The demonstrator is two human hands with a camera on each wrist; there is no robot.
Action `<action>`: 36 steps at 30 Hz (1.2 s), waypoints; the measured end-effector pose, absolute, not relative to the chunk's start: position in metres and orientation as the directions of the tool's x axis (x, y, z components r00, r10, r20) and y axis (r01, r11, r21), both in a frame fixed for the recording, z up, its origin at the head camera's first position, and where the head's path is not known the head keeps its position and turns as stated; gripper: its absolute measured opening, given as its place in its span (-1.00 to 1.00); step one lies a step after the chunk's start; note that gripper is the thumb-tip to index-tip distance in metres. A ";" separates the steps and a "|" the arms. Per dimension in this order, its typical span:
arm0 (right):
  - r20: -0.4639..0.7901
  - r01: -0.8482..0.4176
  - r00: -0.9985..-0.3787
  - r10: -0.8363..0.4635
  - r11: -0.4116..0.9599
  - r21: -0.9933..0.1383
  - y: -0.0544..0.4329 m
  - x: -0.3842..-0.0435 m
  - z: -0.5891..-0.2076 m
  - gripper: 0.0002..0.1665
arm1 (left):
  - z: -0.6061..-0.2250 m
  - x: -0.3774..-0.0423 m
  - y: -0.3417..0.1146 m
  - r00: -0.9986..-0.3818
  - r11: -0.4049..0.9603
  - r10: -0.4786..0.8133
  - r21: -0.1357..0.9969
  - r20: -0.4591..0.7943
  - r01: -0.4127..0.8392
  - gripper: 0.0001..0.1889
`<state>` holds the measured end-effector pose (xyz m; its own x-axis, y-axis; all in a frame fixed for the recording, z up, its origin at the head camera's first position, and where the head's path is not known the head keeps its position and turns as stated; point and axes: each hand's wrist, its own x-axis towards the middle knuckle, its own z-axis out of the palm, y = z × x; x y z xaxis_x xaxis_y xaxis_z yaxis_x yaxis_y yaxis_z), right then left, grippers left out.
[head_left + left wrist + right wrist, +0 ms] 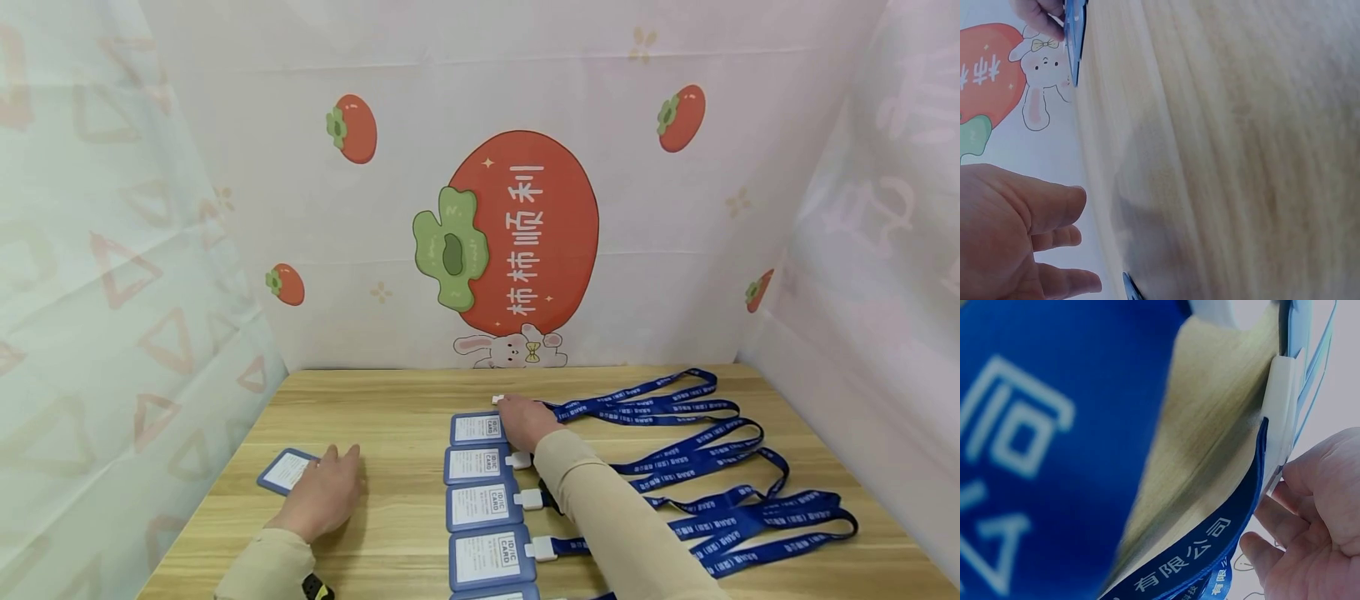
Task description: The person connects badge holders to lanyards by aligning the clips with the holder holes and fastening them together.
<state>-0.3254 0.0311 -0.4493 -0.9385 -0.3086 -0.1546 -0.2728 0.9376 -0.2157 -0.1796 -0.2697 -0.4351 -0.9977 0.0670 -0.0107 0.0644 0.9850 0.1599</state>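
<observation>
My left hand (326, 492) hovers at the right side of a lone blue badge holder (288, 471) with a white ID card insert. Its fingers look loose and spread in the left wrist view, with the holder's edge (1132, 289) just past them. At the top of a column of badge holders, my right hand (527, 421) pinches the white clip (498, 400) of a blue lanyard (637, 410), and the clip's end pokes out past the fingertips. Beside that hand lies the topmost badge holder (477, 427). The right wrist view has another white clip (1279, 412) close in front of the fingers.
Several badge holders (491, 557) run down the middle of the wooden table (397, 533), joined by white clips (542, 548) to blue lanyards (772, 521) spread rightward. The right sleeve (607, 517) crosses over some straps. A printed cloth backdrop (637, 292) stands behind the table.
</observation>
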 end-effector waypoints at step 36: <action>-0.151 -0.325 -0.928 -0.341 0.938 -0.121 0.030 -0.325 -0.449 -0.52 | -0.436 -0.188 -0.246 -0.992 0.967 0.121 0.230 -0.042 0.109 -0.54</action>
